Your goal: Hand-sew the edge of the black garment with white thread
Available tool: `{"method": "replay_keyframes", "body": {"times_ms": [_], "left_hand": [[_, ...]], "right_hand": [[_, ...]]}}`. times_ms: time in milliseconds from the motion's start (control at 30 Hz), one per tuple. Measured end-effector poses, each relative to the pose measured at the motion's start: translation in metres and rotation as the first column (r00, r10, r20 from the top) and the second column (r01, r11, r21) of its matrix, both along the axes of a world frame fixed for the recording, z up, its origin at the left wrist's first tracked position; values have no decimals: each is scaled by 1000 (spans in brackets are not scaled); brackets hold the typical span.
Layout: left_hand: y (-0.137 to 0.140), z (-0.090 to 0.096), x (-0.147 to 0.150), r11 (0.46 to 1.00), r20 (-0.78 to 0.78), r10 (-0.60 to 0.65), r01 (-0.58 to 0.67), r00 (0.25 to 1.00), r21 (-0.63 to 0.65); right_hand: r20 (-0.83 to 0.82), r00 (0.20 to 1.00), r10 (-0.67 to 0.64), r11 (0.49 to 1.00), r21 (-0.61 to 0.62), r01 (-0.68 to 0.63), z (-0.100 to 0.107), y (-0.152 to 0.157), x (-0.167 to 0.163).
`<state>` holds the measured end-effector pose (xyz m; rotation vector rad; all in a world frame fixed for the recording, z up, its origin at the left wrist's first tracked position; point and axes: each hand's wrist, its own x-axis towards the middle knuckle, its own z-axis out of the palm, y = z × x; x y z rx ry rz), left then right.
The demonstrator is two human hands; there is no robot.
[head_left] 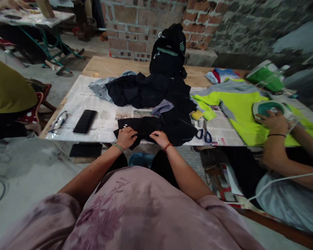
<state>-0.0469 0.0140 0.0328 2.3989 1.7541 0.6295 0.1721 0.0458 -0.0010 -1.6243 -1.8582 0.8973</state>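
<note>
A black garment [181, 119] lies along the near edge of the table, partly bunched toward the back. My left hand [126, 138] grips its near edge, fingers closed on the fabric. To the right, my right hand [160, 139] pinches the same edge between thumb and fingers. A stretch of black cloth spans the gap between both hands. Dark blue scissors [204, 134] rest just right of the garment. On the left is a black phone [85, 122]. Behind my hands, a dark navy cloth [138, 91] lies crumpled, with a greyish-purple piece [162, 107] beside it.
Glasses [58, 122] lie at the table's left end. A black backpack [168, 52] stands at the back by the brick wall. On the right, a co-worker's hands [275, 123] hold a teal-and-white iron [268, 109] on a yellow-green garment [241, 113]. Another person sits at far left.
</note>
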Motion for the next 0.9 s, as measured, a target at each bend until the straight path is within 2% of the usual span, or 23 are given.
{"method": "replay_keyframes", "body": {"times_ms": [267, 400, 533, 667, 900], "left_hand": [[8, 7, 13, 996, -73, 18, -25, 997, -88], [14, 7, 10, 985, 71, 98, -87, 993, -147], [22, 8, 1, 969, 279, 104, -33, 955, -246], [26, 10, -7, 947, 448, 170, -19, 878, -322], [27, 10, -8, 887, 702, 333, 43, 630, -460]], "right_hand": [[13, 1000, -5, 1000, -7, 6, 2, 0, 0], [28, 1000, -8, 1000, -30, 8, 3, 0, -1], [45, 999, -14, 999, -35, 15, 4, 0, -1], [56, 998, -17, 999, -40, 19, 4, 0, -1], [33, 999, -20, 998, -51, 22, 3, 2, -1]]}}
